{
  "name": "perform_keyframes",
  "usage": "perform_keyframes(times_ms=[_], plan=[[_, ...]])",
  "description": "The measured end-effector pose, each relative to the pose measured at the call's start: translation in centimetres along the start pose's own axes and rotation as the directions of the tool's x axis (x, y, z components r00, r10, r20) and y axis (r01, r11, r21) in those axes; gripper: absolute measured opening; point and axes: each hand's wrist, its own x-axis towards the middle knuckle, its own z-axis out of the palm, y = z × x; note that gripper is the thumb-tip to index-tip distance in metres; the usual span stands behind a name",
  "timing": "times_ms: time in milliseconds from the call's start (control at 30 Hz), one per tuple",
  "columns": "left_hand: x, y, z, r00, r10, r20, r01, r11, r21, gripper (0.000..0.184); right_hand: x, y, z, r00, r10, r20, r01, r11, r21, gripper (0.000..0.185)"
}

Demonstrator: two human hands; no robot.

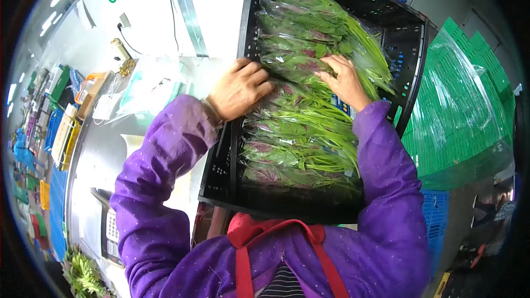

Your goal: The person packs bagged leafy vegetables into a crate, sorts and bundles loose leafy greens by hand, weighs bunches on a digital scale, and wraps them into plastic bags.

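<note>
A black plastic crate (298,209) holds several clear bags of leafy greens with reddish-purple patches, lying side by side in a row. The leaf ends point left and the pale green stems right. My left hand (238,89) is over the crate's left side, fingers curled closed on the leafy end of a bag of leafy greens (301,66) in the middle of the row. On the same bag, nearer the stems, my right hand (346,81) has thumb and fingers closed on the plastic. Blue printing shows on a bag just below my right hand.
Green plastic crates (461,99) under clear film stand at the right, with a blue crate (435,221) below. On the left, a white table carries a keypad scale (109,232) and plastic bags (152,88). Loose greens (83,273) lie at lower left.
</note>
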Motion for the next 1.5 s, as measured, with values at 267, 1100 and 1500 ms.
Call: perform_keyframes(times_ms=[267,1100,1500], plan=[[3.9,-2.6,1.3,0.993,0.009,0.114,-0.021,0.994,0.107,0.011,-1.7,-3.1,-0.6,0.999,0.016,-0.045,-0.019,0.998,-0.052,0.040],[-3.9,4.5,0.6,0.999,0.027,0.033,-0.019,0.974,-0.227,0.048,-6.5,-2.6,1.4,0.997,-0.076,0.012,0.076,0.997,-0.024,0.011],[-1.5,2.3,1.0,0.939,0.068,0.338,-0.042,0.996,-0.085,0.007,-6.8,-2.6,1.2,0.997,-0.074,-0.011,0.074,0.996,0.048,0.011]])
